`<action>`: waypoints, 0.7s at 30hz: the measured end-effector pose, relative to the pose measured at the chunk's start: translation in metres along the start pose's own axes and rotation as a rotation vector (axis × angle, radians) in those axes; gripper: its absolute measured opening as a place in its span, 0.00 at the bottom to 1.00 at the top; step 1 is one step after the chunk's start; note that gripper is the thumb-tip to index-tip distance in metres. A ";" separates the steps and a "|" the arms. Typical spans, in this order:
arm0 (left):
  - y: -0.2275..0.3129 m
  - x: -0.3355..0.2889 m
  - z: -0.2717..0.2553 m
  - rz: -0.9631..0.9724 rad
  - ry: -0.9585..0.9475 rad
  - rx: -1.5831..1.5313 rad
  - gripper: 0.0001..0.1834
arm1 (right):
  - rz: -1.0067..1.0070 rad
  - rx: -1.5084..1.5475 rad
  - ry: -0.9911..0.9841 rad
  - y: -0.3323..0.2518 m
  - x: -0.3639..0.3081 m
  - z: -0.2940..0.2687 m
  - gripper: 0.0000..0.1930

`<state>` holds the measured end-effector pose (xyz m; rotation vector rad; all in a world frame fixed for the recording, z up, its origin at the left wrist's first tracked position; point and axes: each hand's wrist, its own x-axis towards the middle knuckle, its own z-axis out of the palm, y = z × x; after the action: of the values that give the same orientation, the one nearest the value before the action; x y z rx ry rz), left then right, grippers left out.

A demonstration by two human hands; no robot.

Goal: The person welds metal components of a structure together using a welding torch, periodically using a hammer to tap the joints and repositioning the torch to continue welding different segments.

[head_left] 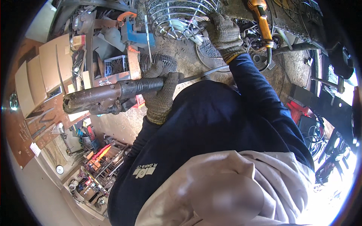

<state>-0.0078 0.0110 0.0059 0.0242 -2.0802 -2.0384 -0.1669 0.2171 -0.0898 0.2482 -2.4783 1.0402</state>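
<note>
My left hand (160,92), in a knitted work glove, is closed around the end of a rusty cylindrical metal tool (100,94) with a coiled neck, which lies sideways towards the left. A dark cable (205,72) runs right from behind this hand. A thin pale rod (147,39) rises from its fingertips, and I cannot tell how it is held. At the top, my gloved right hand (226,34) is closed at the right edge of a round wire cage (177,19) of shiny bent rods. Its fingertips are partly hidden.
An orange-yellow corded power tool (263,22) lies right of the cage. Metal scraps and a blue clamp-like piece (136,37) crowd the left, with cardboard sheets (54,62) beyond. Below left stands a rack of tools (102,165). Cables (318,139) hang at the right.
</note>
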 end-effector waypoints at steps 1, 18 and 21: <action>0.003 0.001 0.001 -0.006 0.002 -0.009 0.27 | -0.001 -0.012 -0.006 0.002 0.001 0.001 0.16; 0.008 0.012 0.032 0.086 -0.303 0.412 0.18 | -0.282 0.497 -0.248 -0.106 -0.036 -0.122 0.39; -0.036 0.001 0.016 0.292 -0.311 0.845 0.17 | -0.194 0.349 -0.254 -0.113 -0.037 -0.126 0.36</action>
<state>-0.0167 0.0253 -0.0299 -0.4458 -2.7732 -0.9383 -0.0567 0.2279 0.0430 0.7546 -2.4083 1.4257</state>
